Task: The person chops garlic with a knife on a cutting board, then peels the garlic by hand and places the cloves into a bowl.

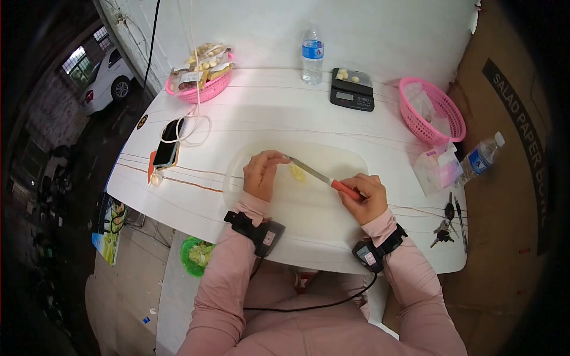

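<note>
My right hand [367,198] is wrapped round the orange-red handle of a knife [313,171], whose narrow blade slants up and left over the board. At the blade's far end, the thumb and fingers of my left hand [261,174] are pinched together on the tip. Just below the blade, a small heap of pale yellow cut pieces [297,173] lies on a translucent white cutting board [297,216]. Both wrists carry strapped-on black devices.
Behind the board are a pink basket of packets [205,89], a water bottle [312,58] and a black scale [352,98] bearing pale pieces. Another pink basket [424,121], tissues [436,169], a tilted bottle [480,159] and keys [444,228] are right; a phone [170,143] lies left.
</note>
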### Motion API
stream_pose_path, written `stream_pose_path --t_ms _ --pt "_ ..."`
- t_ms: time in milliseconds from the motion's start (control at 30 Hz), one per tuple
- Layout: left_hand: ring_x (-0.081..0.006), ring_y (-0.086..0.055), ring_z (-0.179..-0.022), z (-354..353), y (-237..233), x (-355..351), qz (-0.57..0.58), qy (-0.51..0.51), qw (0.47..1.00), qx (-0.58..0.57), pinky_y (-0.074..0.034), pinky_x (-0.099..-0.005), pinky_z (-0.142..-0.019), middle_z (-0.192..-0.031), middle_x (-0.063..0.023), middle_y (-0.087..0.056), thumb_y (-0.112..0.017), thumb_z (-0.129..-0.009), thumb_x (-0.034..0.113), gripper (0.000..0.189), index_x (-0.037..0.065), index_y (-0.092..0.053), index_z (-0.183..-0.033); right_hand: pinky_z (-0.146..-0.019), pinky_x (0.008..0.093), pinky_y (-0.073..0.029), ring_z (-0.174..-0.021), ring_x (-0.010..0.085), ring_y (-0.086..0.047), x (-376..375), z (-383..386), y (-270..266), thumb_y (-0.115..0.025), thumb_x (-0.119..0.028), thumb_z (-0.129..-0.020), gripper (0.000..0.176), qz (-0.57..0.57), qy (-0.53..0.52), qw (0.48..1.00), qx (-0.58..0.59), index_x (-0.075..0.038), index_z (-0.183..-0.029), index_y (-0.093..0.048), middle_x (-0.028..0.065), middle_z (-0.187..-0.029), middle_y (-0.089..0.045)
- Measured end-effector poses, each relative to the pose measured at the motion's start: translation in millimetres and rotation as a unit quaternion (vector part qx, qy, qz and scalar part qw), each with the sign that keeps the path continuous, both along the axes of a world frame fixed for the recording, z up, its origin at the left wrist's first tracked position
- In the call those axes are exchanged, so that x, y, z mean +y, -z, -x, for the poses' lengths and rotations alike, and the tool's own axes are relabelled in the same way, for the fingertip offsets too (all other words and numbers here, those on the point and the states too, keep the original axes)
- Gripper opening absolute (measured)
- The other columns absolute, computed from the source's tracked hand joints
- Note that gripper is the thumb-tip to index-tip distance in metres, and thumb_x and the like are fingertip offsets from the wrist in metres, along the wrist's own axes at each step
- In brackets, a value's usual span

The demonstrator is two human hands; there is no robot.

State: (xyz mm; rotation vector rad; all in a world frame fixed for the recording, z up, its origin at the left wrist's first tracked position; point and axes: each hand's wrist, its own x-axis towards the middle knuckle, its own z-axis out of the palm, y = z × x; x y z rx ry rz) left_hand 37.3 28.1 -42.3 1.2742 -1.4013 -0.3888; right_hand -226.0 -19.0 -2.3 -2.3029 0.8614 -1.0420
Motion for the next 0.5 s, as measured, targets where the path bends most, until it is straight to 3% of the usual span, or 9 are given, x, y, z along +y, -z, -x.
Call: stream_pose_path --t_ms 133,233,500 --pt "-0.018 -0.06 -0.095 2.1 -11.1 4.9 -0.038 -0.033 0.995 -0.088 -0.044 -0.0302 -0.087 -0.102 -0.0125 -0.07 -0.044 -0.091 0.005 0.022 0.0 -0.059 -0.106 -0.073 0.0312 -0.038 -0.066 0.0211 -0.056 0.5 -0.9 -2.2 -0.07 -0.008 -0.071 0.018 -0.01 0.002 1.0 -0.014 -0.009 -0.089 -0.069 0.0036 -0.072 -0.059" --pt "-0.0188 -0.061 -0.096 5.3 -12.1 7.5 -0.053 -0.057 0.995 -0.068 -0.044 -0.0302 -0.086 -0.098 -0.0121 -0.07 -0.045 -0.09 0.004 0.02 -0.001 -0.061 -0.102 -0.071 0.0313 -0.038 -0.064 0.0215 -0.056 1.7 -0.2 -0.6 -0.07 -0.008 -0.071 0.017 0.002 0.017 1.0 -0.013 -0.008 -0.088 -0.069 0.0045 -0.071 -0.059" --pt "-0.0227 -0.063 -0.104 4.4 -6.0 2.9 0.01 -0.021 1.0 -0.003 -0.043 -0.0333 -0.095 -0.108 -0.0144 -0.065 -0.044 -0.084 -0.002 0.029 -0.002 -0.056 -0.111 -0.069 0.0322 -0.038 -0.063 0.0227 -0.055 1.2 -1.3 -2.6 -0.069 -0.008 -0.071 0.014 0.009 0.013 1.0 -0.013 -0.006 -0.085 -0.068 0.0059 -0.069 -0.059"
